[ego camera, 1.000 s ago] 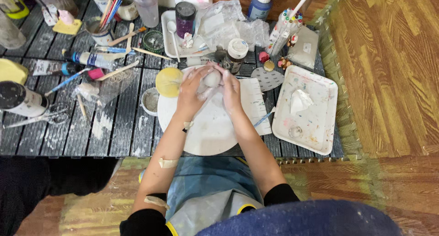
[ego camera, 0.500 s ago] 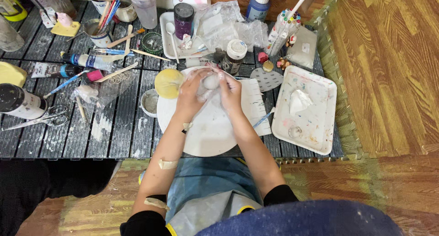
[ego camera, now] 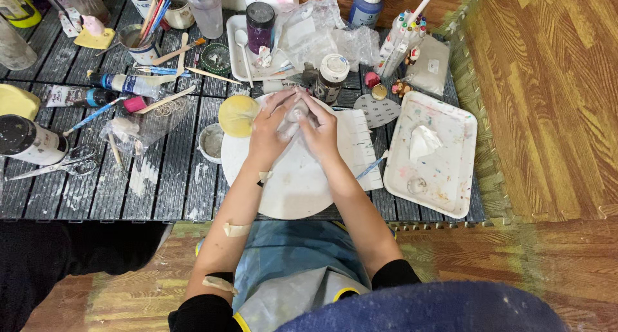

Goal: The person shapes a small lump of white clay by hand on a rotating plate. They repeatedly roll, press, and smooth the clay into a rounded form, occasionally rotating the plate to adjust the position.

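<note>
Clay lump [ego camera: 297, 111] (pale, probably unfired) is cupped between left hand [ego camera: 269, 133] and right hand [ego camera: 320, 131], both pressed together.

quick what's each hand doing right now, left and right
left hand: closed around the pale lump of clay, over the round white board.
right hand: closed on the same lump from the other side.

A dark slatted mat [ego camera: 167, 177] carries a round white board [ego camera: 290, 190], scissors [ego camera: 61, 163] and a paint-spattered tray [ego camera: 444, 177].
</note>
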